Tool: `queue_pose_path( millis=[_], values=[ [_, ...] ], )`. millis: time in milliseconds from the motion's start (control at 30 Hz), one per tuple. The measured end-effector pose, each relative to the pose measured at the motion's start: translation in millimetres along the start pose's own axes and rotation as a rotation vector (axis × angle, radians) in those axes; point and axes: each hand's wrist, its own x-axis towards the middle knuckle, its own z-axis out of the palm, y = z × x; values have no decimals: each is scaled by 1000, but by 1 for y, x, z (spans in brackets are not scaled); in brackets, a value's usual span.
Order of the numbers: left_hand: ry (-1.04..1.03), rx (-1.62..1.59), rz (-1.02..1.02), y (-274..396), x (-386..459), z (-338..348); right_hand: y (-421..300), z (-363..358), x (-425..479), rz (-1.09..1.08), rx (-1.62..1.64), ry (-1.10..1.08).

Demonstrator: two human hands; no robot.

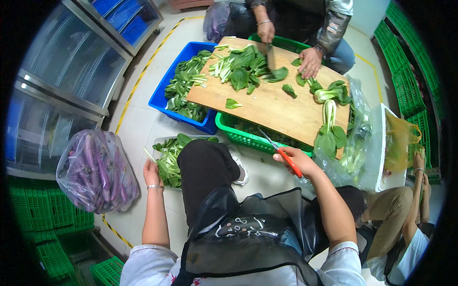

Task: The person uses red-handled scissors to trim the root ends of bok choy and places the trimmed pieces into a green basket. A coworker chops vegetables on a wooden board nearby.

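My right hand [298,161] is closed around a red-handled cutting tool [289,162]. Its narrow metal blade points up and left over the rim of a green basket [247,135]; whether it is a knife or scissors is unclear. On the left, my left hand [153,175] holds a bok choy leaf [162,167] with a pale stalk at the side of a shallow tub, whose grey rim [204,137] shows. Loose bok choy leaves [171,157] fill that tub. My knee hides part of it.
Across a wooden cutting board [264,107], a co-worker's hand [266,32] wields a cleaver [271,57] on chopped greens [243,64]. A blue crate [157,100] of greens, bagged eggplants [98,171] and a foam box [377,150] surround me. Another person's hand [418,159] is at right.
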Motion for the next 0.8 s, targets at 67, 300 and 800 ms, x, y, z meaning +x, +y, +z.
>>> queue_pose_path(
  millis=[67, 300, 800],
  values=[
    [100, 325, -124, -12, 0, -4, 5, -12, -18, -58, -30, 16],
    [-336, 248, 747, 56, -102, 111, -2, -44, -97, -395, -130, 108],
    [-1676, 1344, 1181, -138, -458, 385, 131, -146, -252, -220, 317, 744]
  ],
)
